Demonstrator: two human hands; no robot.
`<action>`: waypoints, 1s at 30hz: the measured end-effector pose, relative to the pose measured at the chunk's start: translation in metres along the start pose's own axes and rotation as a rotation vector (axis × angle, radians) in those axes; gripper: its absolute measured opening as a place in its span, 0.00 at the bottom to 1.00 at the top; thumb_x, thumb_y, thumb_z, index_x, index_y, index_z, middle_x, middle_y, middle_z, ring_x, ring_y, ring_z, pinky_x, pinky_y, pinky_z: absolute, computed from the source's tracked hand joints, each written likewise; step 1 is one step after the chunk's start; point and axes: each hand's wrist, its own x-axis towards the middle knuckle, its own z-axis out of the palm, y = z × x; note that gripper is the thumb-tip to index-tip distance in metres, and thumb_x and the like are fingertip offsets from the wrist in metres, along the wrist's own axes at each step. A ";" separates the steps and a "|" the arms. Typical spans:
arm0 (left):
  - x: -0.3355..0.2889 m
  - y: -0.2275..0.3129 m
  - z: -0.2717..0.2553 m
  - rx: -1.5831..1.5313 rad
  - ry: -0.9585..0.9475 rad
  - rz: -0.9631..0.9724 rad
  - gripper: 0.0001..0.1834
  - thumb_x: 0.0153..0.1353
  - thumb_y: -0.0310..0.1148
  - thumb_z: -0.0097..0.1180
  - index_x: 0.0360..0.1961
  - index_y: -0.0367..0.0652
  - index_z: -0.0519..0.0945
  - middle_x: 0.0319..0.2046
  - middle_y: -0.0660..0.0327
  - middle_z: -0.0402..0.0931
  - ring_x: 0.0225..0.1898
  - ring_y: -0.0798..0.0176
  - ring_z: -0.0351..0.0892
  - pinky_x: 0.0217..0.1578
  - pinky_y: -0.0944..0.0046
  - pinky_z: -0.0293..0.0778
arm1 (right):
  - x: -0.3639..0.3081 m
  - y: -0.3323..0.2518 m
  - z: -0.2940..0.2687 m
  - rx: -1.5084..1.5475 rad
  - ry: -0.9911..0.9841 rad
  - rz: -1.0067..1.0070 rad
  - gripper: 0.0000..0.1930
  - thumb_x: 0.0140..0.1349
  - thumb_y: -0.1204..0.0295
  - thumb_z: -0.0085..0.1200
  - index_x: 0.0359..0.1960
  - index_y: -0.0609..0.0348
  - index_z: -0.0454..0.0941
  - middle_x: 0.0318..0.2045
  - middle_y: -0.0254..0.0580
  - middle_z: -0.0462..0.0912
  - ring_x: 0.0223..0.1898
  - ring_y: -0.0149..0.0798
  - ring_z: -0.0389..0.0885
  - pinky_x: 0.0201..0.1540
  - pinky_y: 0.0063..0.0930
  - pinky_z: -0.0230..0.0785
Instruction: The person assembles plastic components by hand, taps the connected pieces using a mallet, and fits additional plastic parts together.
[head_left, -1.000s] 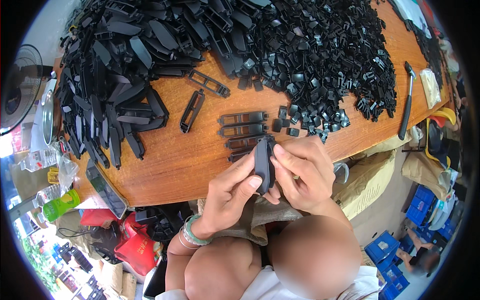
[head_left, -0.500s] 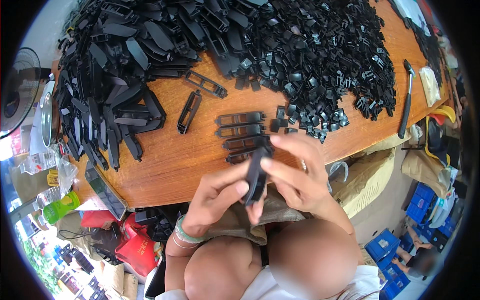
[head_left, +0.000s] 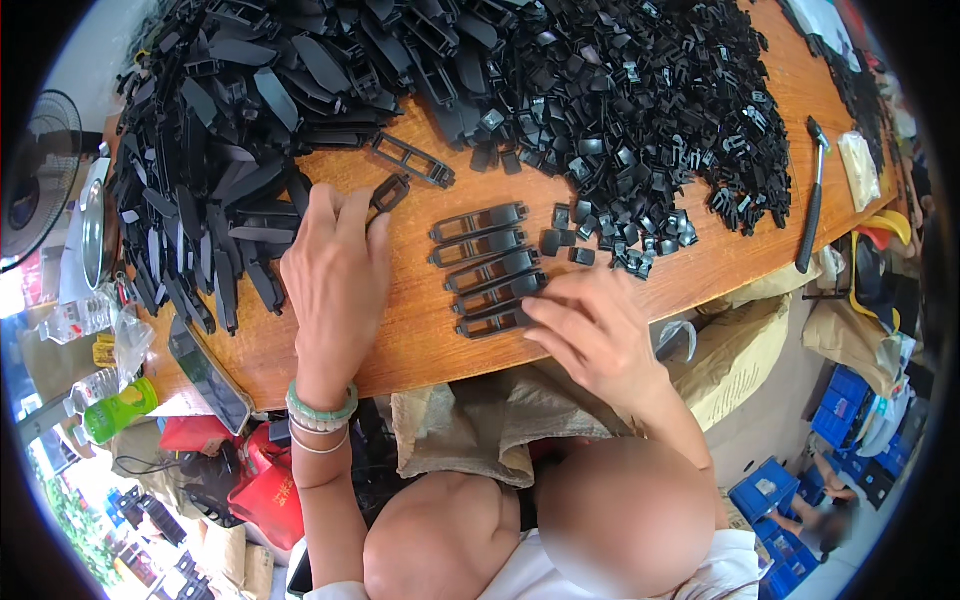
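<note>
My left hand reaches over the table, its fingers closed around a slim black plastic frame; only the frame's upper end shows past them. My right hand is at the near end of a row of similar frames, with thumb and fingertips on the right end of the nearest frame. Behind that one lie several more black frames, side by side, some with a flat cover piece at the right. One loose open frame lies beyond my left hand.
A large heap of long black parts covers the back left. Small black clips are piled at the back right, some strewn near the row. A hammer and a phone lie near the table's edges. Brown sacking hangs below the front edge.
Half a second ago both hands held a black part above the front edge. That part has left the left hand, which moved left to a loose frame; the row shows one more frame.
</note>
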 end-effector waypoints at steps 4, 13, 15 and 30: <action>-0.012 0.003 0.001 -0.147 0.156 -0.022 0.18 0.59 0.21 0.61 0.52 0.40 0.79 0.31 0.58 0.75 0.25 0.59 0.77 0.25 0.64 0.71 | 0.016 0.031 -0.008 -0.219 0.182 0.097 0.13 0.50 0.76 0.66 0.39 0.60 0.82 0.38 0.40 0.76 0.36 0.44 0.73 0.37 0.37 0.62; -0.056 0.034 -0.012 -1.796 -0.038 -0.447 0.09 0.71 0.28 0.47 0.50 0.38 0.69 0.33 0.49 0.79 0.27 0.60 0.81 0.25 0.65 0.76 | 0.044 0.028 -0.007 -0.278 0.181 0.162 0.12 0.50 0.81 0.65 0.36 0.60 0.76 0.41 0.39 0.78 0.40 0.43 0.74 0.42 0.37 0.65; -0.065 0.037 -0.008 -1.780 -0.137 -0.438 0.12 0.71 0.30 0.50 0.52 0.40 0.65 0.36 0.48 0.78 0.25 0.62 0.79 0.23 0.67 0.75 | 0.043 0.014 -0.005 0.000 0.228 0.282 0.12 0.51 0.82 0.64 0.35 0.61 0.75 0.40 0.40 0.81 0.35 0.39 0.76 0.38 0.34 0.68; -0.073 0.062 -0.006 -1.828 -0.455 -0.345 0.32 0.75 0.32 0.46 0.74 0.29 0.53 0.42 0.53 0.75 0.30 0.63 0.80 0.30 0.66 0.79 | 0.032 -0.020 -0.003 0.222 0.294 0.098 0.17 0.51 0.86 0.64 0.45 0.70 0.82 0.28 0.46 0.81 0.26 0.42 0.79 0.26 0.31 0.71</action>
